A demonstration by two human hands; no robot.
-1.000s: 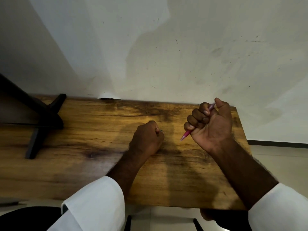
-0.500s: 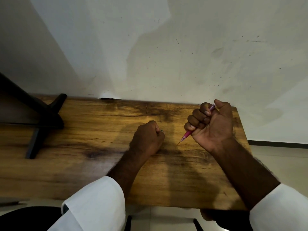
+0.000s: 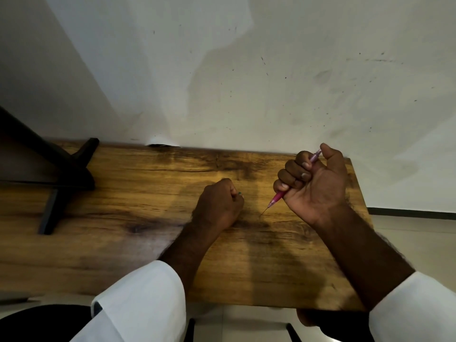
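Nearest, at 7 and 5 o'clock, two white sleeves (image 3: 140, 299) frame the wooden table (image 3: 123, 243). Mid-table, the left hand (image 3: 218, 206) rests knuckles-up on the wood. Its fingers are curled tight together, and a green bit (image 3: 239, 193) peeks out by the thumb, apparently pinched there; what it is I cannot tell. The hand seems parked to keep that piece ready.

At 2 o'clock from it, the right hand (image 3: 318, 186) is raised in a fist clamped around a pink mechanical pencil (image 3: 276, 198), the thumb sitting over its top end. That grip looks suited to clicking the button, not to writing. The tip slants down toward 7 o'clock and a thin lead sticks out, just above the wood.

Farther off at 10 o'clock stands a black stand (image 3: 66, 178), and beyond the table is the white wall (image 3: 246, 82).
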